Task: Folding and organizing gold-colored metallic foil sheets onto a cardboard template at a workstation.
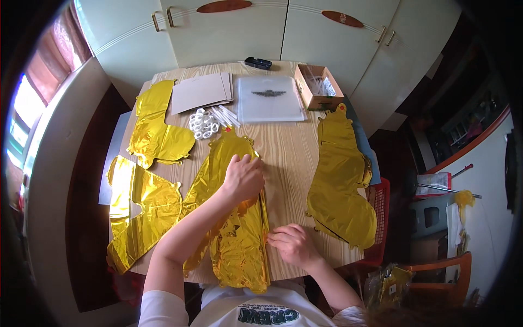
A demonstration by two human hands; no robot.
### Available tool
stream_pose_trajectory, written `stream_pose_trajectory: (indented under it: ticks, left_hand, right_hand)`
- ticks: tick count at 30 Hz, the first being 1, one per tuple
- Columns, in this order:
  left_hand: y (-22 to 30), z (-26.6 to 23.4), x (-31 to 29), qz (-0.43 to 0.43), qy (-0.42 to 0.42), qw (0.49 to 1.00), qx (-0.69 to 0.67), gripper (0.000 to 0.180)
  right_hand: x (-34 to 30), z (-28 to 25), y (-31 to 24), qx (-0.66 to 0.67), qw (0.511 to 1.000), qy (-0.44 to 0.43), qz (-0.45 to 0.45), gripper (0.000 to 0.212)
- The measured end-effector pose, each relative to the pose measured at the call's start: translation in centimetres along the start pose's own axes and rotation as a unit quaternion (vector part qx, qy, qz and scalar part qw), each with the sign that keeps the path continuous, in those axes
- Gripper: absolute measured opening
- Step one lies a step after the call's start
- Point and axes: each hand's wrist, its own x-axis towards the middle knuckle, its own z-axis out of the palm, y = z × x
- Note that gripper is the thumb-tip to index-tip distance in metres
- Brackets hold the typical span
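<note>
Mirror-bright gold foil pieces (239, 264) gleam at left, centre and right of the frame; beneath them, a table (289, 169) in pale tan wood grain; toward the top, grey-beige cards (197, 94), white rings (200, 116), a translucent pouch (267, 111) with a black winged emblem (268, 94); above, pale cabinet doors (229, 35) with reddish-brown ovals (224, 6); lower centre, a white shirt (218, 301) with dark green lettering (268, 315); at right, a red basket (379, 218).

Daylight is admitted by the left window (26, 97), overexposed; white glare is returned by the lower-left gold foil (155, 204). Cabinet (229, 35) edges are bowed, corners blacked out; dim right-hand detail is possibly blurred.
</note>
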Motion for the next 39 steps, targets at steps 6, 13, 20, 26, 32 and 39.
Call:
stream_pose_trajectory:
  ticks: [6,13,20,26,32,39]
  left_hand:
    - [-1.1,0.3,0.8,-0.011,-0.021,1.000,-0.019,0.040]
    - [-1.6,-1.7,1.3,0.015,-0.099,0.995,-0.013,0.097]
    - [-0.3,-1.9,1.4,0.014,-0.163,0.986,0.017,0.098]
    - [-0.1,-1.1,1.1,0.009,-0.152,0.987,0.041,0.103]
    - [-0.2,-0.8,1.1,0.010,-0.144,0.989,0.027,0.110]
    - [0.0,-1.4,1.0,0.003,-0.184,0.982,0.044,0.109]
  right_hand:
    - [-0.1,0.0,0.0,0.008,1.000,-0.004,-0.004,0.019]
    - [0.1,-0.8,-0.5,-0.015,0.999,-0.020,-0.020,0.018]
    - [0.9,-1.4,0.2,0.020,0.998,-0.050,-0.022,0.018]
    - [4.1,-1.1,3.5,-0.060,0.994,-0.049,-0.079,0.022]
    - [3.5,-1.8,3.8,-0.081,0.981,-0.116,-0.132,0.023]
    - [1.6,-3.1,1.7,-0.068,0.974,-0.146,-0.162,0.026]
